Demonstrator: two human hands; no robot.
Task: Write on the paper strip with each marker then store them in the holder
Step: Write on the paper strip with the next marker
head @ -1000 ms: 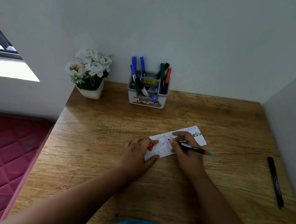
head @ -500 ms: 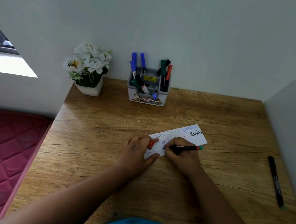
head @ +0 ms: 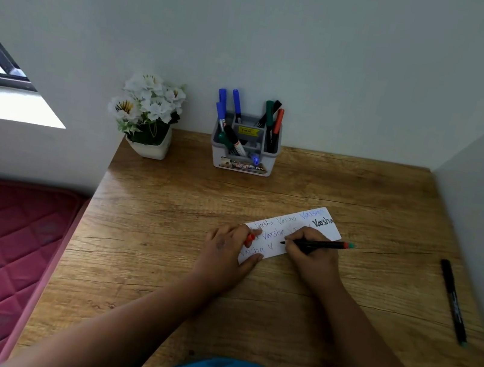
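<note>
You are writing: right hand (head: 314, 260) pinching the marker (head: 318, 244), tip on the paper strip (head: 291, 234); left hand (head: 228, 252) pressing the strip, holding its cap (head: 249, 239). Next, judged: finishing, capping, storing in the holder (head: 244, 149).

Wooden desk (head: 158, 265), bearing paper strip (head: 297, 224), marker holder (head: 243, 159), flower pot (head: 147, 149), loose black marker (head: 453, 301)

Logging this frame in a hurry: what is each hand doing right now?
Left hand: presses the paper strip flat, with a red cap pinched between its fingers.
Right hand: grips the black marker, tip on the strip.
</note>
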